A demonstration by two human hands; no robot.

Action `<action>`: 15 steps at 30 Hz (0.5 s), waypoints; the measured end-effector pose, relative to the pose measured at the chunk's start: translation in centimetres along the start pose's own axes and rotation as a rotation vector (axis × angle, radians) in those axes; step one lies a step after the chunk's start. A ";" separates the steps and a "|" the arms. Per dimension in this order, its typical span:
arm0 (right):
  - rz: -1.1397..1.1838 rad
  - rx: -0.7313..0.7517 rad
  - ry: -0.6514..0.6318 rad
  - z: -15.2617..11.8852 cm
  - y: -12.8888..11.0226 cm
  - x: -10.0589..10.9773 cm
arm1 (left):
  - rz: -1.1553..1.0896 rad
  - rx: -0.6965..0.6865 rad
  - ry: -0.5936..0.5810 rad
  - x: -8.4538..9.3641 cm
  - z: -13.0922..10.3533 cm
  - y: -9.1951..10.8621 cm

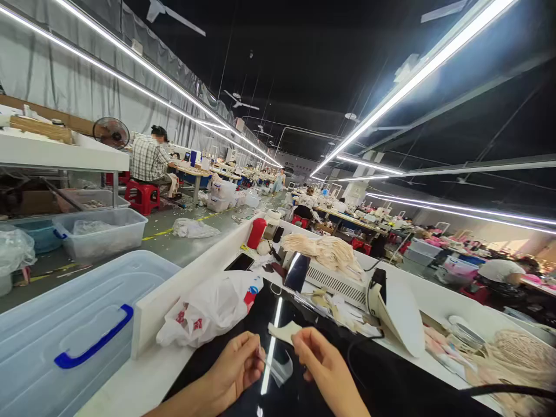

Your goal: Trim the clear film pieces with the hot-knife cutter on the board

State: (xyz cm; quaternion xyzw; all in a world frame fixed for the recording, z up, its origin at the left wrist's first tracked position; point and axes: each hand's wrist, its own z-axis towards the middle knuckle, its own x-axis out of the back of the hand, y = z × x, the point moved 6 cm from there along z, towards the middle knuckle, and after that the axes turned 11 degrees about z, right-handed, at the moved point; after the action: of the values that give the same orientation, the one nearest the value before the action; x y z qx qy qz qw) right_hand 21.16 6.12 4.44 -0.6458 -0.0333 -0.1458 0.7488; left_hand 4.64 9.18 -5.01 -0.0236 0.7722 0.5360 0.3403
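Over a glossy black work surface (pixel 208 370), my left hand (pixel 238 364) is closed, thumb against fingers, on a thin translucent strip (pixel 280 370) that curls out to the right. My right hand (pixel 320 362) pinches the end of a small cream fabric piece (pixel 284 332), which points left above the strip. The hands are apart, with the strip and the black surface between them. A white plastic bag (pixel 212 307) with red print lies just beyond my left hand.
A dark phone (pixel 240 262) and a red object (pixel 256 233) are at the back. Bundled cream fabric (pixel 324 252) rests on a vented machine (pixel 336 284). A lidded bin (pixel 87 330) stands left. A seated person (pixel 150 155) is farther off.
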 end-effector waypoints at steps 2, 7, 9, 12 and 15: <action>-0.118 0.148 0.065 2.6 -1.7 0.2 | -0.017 0.021 0.009 0.2 0.3 -0.8; -0.248 0.291 0.188 12.2 -3.0 0.5 | 0.005 0.045 -0.040 0.1 1.2 -2.6; -0.311 0.336 0.255 16.5 -2.9 1.1 | 0.031 0.050 -0.074 0.1 1.6 -3.1; -0.412 0.386 0.367 22.3 -2.7 3.1 | 0.069 0.028 -0.094 0.1 2.2 -3.3; -0.524 0.408 0.437 26.7 -2.7 5.5 | 0.103 -0.006 -0.071 0.4 2.6 -3.3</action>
State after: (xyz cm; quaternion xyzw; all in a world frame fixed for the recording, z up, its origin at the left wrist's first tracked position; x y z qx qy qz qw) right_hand 29.37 30.91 12.66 -0.4072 -0.0652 -0.4563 0.7885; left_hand 6.97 10.11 -8.40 0.0343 0.7584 0.5555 0.3394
